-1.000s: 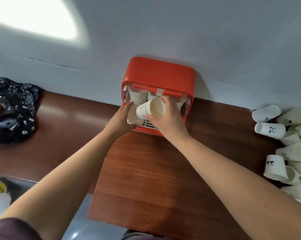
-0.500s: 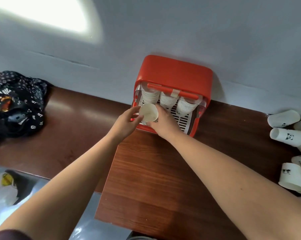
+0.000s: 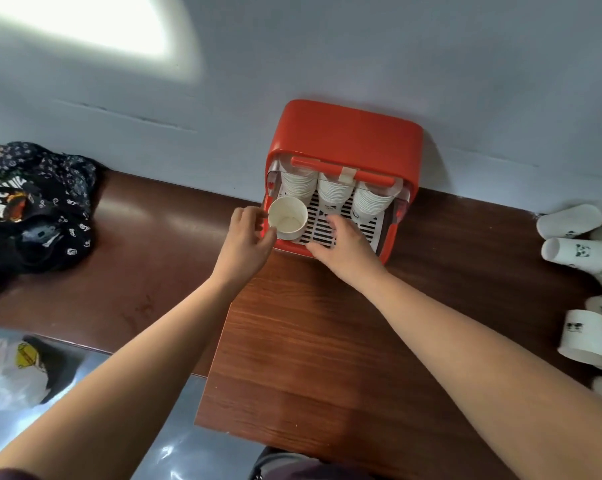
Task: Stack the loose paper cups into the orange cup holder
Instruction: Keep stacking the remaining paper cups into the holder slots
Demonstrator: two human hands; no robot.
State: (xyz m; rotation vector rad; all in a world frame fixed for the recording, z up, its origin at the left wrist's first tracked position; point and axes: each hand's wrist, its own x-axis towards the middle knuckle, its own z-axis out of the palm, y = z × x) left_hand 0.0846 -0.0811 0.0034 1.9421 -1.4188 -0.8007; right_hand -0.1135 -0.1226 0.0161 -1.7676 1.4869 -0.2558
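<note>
The orange cup holder [image 3: 348, 133] stands against the wall at the back of the wooden table [image 3: 310, 341]. Three stacks of white paper cups [image 3: 334, 192] hang inside it over a slotted tray. A paper cup [image 3: 287, 218] sits under the left stack, its mouth facing me. My left hand [image 3: 246, 237] pinches this cup's left rim between thumb and fingertips. My right hand [image 3: 344, 247] rests on the tray's front with relaxed fingers and holds nothing. Several loose cups with panda prints [image 3: 576, 254] lie heaped at the table's right edge.
A dark patterned cloth bag [image 3: 33, 209] lies on the table at the left. Below the table's left edge sits a white plastic bag [image 3: 12, 372] on a grey floor. The white wall rises right behind the holder.
The cup went from tilted in front of the holder to sitting under the left stack. My right hand let go of it and moved right onto the tray.
</note>
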